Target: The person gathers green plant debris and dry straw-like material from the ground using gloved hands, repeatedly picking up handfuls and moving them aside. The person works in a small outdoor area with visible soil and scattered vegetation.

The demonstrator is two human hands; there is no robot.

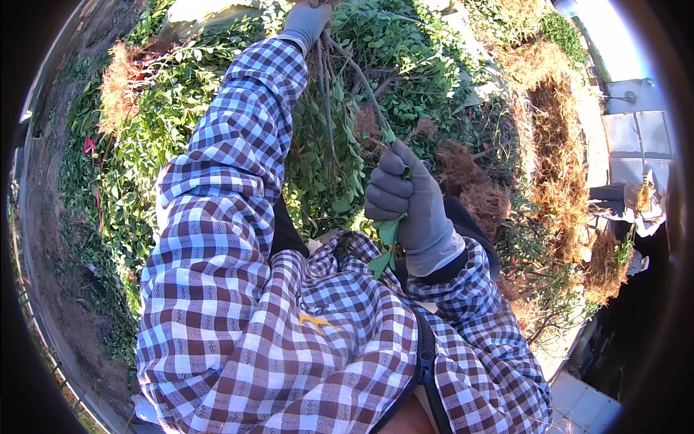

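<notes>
My left hand [307,24], in a grey glove, is stretched out to the top edge of the view. Its fingers are closed around the woody base of a leafy plant [328,103], whose stems hang down with the leaves toward me. Brown roots show just above that hand, mostly cut off by the frame. Closer to my body, my right hand [407,200], gloved as well, makes a fist around one leafy branch [374,100] of the plant. Green leaves [386,233] stick out below the fist.
Heaped leafy plants [168,116] spread around me. Fibrous brown roots [118,89] lie at the left, with a red tie [89,144] nearby. More root clumps [477,187] sit right of my hand, beside a long row of roots [556,163]. Another person [631,200] is at the far right.
</notes>
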